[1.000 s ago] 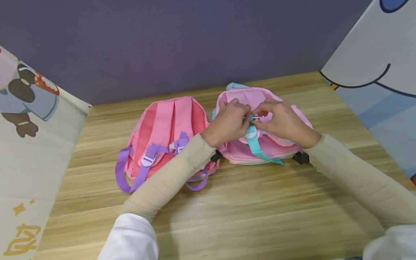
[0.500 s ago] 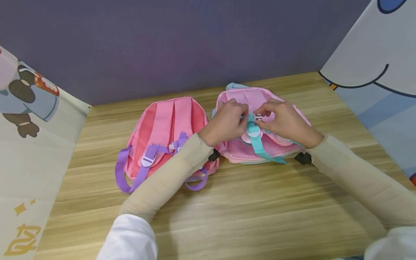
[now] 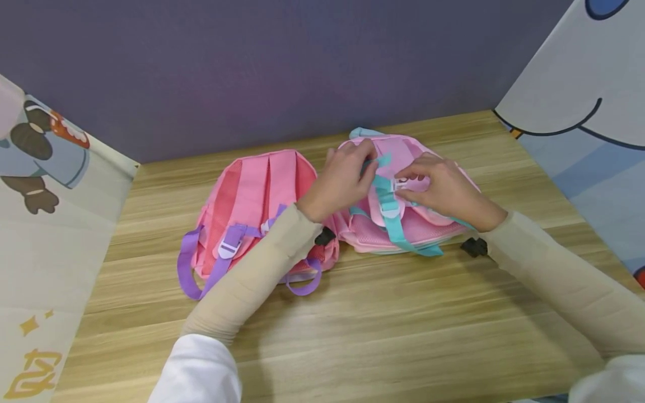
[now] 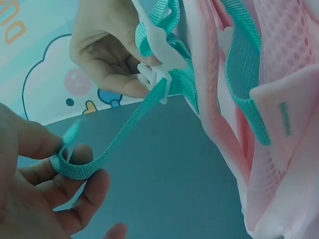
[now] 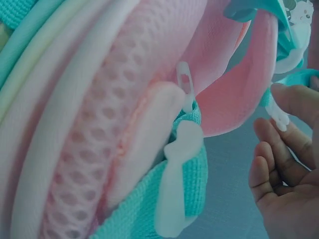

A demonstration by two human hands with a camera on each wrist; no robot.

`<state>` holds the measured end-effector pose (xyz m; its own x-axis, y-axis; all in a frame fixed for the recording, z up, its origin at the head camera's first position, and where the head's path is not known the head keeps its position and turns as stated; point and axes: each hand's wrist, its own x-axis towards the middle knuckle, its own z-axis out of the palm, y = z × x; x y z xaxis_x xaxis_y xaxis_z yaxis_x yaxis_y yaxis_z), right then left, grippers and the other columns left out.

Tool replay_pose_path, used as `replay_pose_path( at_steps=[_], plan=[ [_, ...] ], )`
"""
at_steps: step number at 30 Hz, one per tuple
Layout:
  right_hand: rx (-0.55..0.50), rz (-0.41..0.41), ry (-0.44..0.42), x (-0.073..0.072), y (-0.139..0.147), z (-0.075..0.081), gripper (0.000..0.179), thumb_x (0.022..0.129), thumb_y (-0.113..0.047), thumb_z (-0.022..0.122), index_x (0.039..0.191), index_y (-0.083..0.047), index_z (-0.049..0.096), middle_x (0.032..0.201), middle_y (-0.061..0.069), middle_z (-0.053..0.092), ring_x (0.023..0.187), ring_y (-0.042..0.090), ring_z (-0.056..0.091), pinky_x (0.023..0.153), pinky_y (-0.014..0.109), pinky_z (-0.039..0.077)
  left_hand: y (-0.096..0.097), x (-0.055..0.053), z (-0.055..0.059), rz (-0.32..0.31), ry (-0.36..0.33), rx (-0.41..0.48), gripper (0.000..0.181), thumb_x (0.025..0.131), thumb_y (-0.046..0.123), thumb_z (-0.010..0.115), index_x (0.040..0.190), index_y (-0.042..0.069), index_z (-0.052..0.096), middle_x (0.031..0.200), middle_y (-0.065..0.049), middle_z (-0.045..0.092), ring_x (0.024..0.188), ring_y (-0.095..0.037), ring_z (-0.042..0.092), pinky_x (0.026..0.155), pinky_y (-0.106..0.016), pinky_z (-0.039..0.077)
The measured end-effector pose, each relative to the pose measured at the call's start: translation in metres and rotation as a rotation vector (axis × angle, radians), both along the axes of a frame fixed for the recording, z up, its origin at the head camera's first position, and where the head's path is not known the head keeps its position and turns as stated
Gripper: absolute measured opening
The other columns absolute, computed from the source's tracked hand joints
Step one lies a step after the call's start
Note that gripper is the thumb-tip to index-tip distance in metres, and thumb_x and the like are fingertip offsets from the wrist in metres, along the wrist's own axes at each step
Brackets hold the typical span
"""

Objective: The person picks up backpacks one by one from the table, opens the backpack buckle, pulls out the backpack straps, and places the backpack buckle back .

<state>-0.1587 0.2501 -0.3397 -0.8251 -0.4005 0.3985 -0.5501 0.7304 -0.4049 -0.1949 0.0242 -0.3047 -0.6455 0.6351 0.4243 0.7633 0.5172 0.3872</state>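
Note:
A light pink backpack (image 3: pixel 418 215) with teal straps lies back side up on the wooden table. My right hand (image 3: pixel 445 187) pinches a small white plastic buckle (image 3: pixel 399 184) between thumb and fingers above it. From this buckle a narrow teal strap (image 4: pixel 127 127) runs across to my left hand (image 3: pixel 344 178), which pinches it near its loose end. In the left wrist view the strap bends in a curve over the left fingers (image 4: pixel 94 189). A white strap adjuster (image 3: pixel 390 210) sits on a wider teal strap just below. The right wrist view shows my right fingertips on the buckle's prongs (image 5: pixel 279 117).
Left of it lies a coral pink backpack (image 3: pixel 257 190) with purple straps (image 3: pixel 188 263), partly under my left forearm. A dark wall (image 3: pixel 302 73) stands behind the wooden table (image 3: pixel 353 330). Cartoon-printed panels (image 3: pixel 579 73) flank both sides.
My left hand has drawn away from the buckle, up and to the left, with the teal strap's end in its fingers. The right hand still holds the buckle in nearly the same place.

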Motion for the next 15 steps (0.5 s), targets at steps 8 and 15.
replay_pose_path(
  at_steps=[8,15],
  plan=[
    [0.009,-0.015,-0.053,0.0013,0.0007,-0.0046,0.025,0.075,-0.013,0.08,0.096,-0.007,0.07,0.089,0.001,0.064,0.081,0.016,0.054,0.07,0.036,0.043,0.0004,-0.0002,0.0003,-0.016,0.017,0.073,0.009,0.096,0.017,0.05,0.092,0.009,0.051,0.075,0.002,0.048,0.074,-0.013,0.045,0.073,-0.033,0.033],
    [-0.007,0.01,-0.006,0.0019,0.0006,-0.0066,0.023,0.076,-0.012,0.08,0.096,-0.007,0.069,0.086,0.001,0.062,0.08,0.015,0.053,0.068,0.034,0.043,0.0018,-0.003,-0.0021,-0.051,0.107,0.143,0.008,0.095,0.014,0.053,0.089,0.007,0.053,0.082,-0.001,0.049,0.079,-0.017,0.045,0.073,-0.032,0.035]
  ],
)
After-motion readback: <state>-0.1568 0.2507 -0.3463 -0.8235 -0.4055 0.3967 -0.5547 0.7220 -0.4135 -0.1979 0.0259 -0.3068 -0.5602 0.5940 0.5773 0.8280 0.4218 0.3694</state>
